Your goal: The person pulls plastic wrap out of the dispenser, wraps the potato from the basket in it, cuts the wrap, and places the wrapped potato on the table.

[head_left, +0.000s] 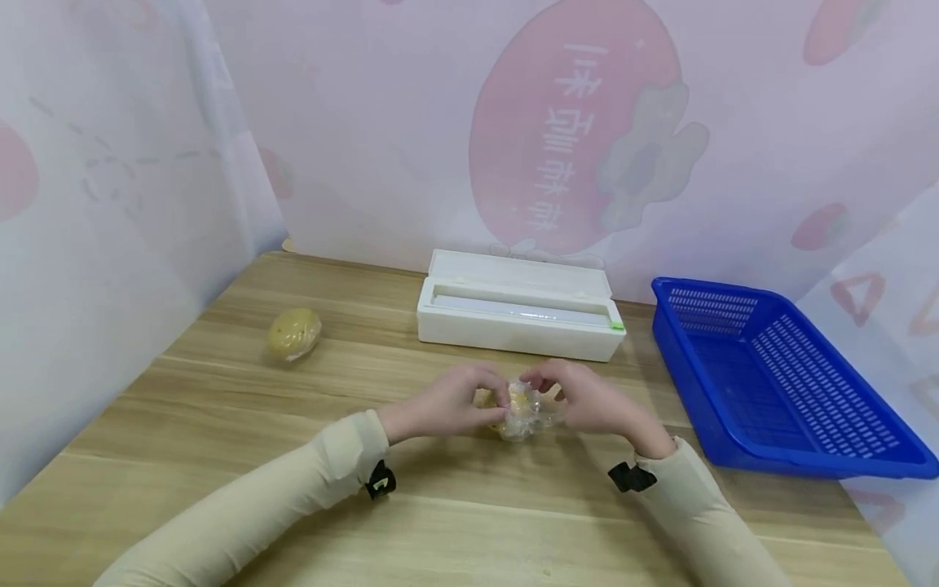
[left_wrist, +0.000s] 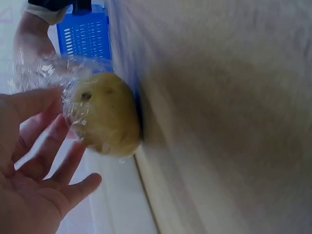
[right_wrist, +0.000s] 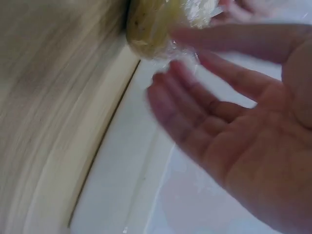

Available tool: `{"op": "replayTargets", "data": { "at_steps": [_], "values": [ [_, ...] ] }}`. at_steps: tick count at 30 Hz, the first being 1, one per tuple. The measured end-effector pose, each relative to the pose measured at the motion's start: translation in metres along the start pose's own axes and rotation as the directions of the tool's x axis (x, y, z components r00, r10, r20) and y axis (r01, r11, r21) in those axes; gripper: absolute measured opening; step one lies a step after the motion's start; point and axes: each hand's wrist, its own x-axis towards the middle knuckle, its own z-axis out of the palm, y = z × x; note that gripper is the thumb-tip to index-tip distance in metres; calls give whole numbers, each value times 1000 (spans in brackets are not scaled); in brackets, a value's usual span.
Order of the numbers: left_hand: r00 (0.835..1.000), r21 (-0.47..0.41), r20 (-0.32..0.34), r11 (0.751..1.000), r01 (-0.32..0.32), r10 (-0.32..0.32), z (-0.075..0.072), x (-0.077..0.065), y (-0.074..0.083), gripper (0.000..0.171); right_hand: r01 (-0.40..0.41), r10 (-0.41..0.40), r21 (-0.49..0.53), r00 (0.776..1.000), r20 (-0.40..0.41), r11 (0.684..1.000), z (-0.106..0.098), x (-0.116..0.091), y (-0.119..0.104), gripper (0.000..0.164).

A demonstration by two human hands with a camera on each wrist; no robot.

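Note:
A yellow potato wrapped in cling film rests on the wooden table between the two hands. The left hand pinches bunched film at the potato's side with thumb and index finger, its other fingers spread loose in the left wrist view. On the opposite side is the right hand, its fingers slightly bent. In the right wrist view its thumb reaches the wrapped potato, apart from the index finger; motion blurs the contact. A loose bit of film sticks out toward the right palm.
A second wrapped potato lies at the table's left. Behind the hands stands a long white box, lid up, with a roll inside. To the right sits a blue plastic basket. Printed sheets hang around the wooden table.

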Motion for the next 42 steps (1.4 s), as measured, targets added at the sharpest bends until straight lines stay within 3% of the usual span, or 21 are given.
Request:
{"op": "replayTargets", "data": {
  "at_steps": [3,6,13,16,19,22,25,28,31,34,37,42],
  "values": [
    [998,-74,-44,996,50,-54,1,0,-2,16,-44,45,-27,998,35,999,5,-9,-9,95],
    [990,-122,-91,987,100,-112,2,1,-3,18,-91,91,14,996,4,996,10,-9,-13,109],
    [963,-126,-143,969,210,-228,3,3,0,18,-156,181,131,961,-209,979,16,5,-10,80],
    [956,-128,-153,965,231,-249,4,2,-1,18,-174,221,205,947,-234,963,17,9,-6,60],
    [952,-154,-150,958,243,-266,4,2,-1,15,-210,301,338,922,-244,917,16,11,0,40],
    [958,-178,-143,958,223,-249,5,2,-1,23,-262,390,437,890,-234,860,16,12,6,33],
    [971,-153,-126,971,181,-201,6,1,-1,41,-299,436,471,875,-212,830,16,14,11,31],
    [988,-36,-88,991,126,-128,6,0,0,41,-322,461,499,868,-184,805,16,15,15,29],
    [996,77,-43,994,75,-72,6,1,-2,34,-320,470,537,867,-166,781,16,14,16,29],
    [998,119,-17,991,60,-58,6,1,-3,36,-294,446,526,875,-186,798,16,11,13,30],
    [996,76,-15,993,92,-91,6,3,-5,38,-246,395,457,880,-265,855,17,4,3,32],
    [991,23,-20,991,133,-133,6,4,-6,41,-191,304,291,854,-422,938,26,-6,-18,41]
  ]
}}
